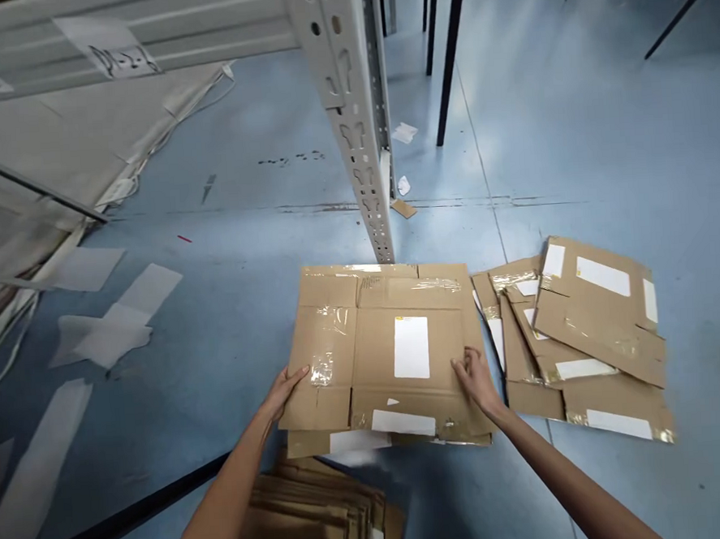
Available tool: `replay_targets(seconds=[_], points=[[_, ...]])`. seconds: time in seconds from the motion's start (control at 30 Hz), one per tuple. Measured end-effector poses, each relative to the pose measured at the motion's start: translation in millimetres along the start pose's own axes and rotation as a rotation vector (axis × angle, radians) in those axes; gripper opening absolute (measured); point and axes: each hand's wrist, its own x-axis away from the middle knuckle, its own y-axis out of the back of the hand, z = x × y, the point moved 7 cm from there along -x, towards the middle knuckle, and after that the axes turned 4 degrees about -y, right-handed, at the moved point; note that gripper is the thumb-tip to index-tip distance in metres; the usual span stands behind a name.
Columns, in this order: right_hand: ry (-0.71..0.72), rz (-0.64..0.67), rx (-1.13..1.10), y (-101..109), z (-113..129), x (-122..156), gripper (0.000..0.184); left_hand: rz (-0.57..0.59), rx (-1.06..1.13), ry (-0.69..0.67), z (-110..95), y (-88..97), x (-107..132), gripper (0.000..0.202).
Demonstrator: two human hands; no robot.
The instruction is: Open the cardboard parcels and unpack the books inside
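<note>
A flattened cardboard box point(380, 349) with a white label and strips of clear tape lies in front of me, on top of at least one more flat sheet whose edge shows below. My left hand point(287, 390) grips its left edge, thumb on top and fingers mostly hidden underneath. At the right side, my right hand point(476, 379) is closed, its curled fingers against the same box near the edge. What those fingertips pinch is hard to make out.
Several flattened boxes point(600, 312) lie overlapped on the floor at right. A stack of folded cardboard point(307, 513) is close to me below. A grey metal rack post point(361, 139) rises behind the box. Paper scraps point(113, 325) lie left, near a black bar point(130, 507).
</note>
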Motion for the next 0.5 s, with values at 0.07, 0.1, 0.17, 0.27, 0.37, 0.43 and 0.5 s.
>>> replay_targets(seconds=[0.07, 0.1, 0.17, 0.27, 0.37, 0.43, 0.5], points=[[-0.007, -0.007, 0.107, -21, -5, -8, 0.028, -0.030, -0.091, -0.011, 20, 5.6, -19, 0.045], [-0.013, -0.011, 0.155, -27, -9, -10, 0.028, -0.064, -0.151, -0.020, 28, 7.0, -28, 0.041], [-0.027, -0.010, 0.215, -33, -15, -12, 0.028, -0.147, -0.256, -0.032, 42, 7.6, -44, 0.032], [-0.051, -0.014, 0.251, -34, -20, -15, 0.028, -0.235, -0.307, -0.037, 54, 7.1, -63, 0.025], [-0.114, -0.046, 0.285, -30, -26, -21, 0.030, -0.273, -0.327, -0.055, 58, 11.0, -74, 0.021], [-0.208, -0.073, 0.295, -25, -36, -23, 0.032, -0.285, -0.342, -0.062, 60, 15.2, -77, 0.018], [-0.294, -0.084, 0.290, -20, -46, -22, 0.032, -0.292, -0.360, -0.063, 62, 18.3, -80, 0.019]])
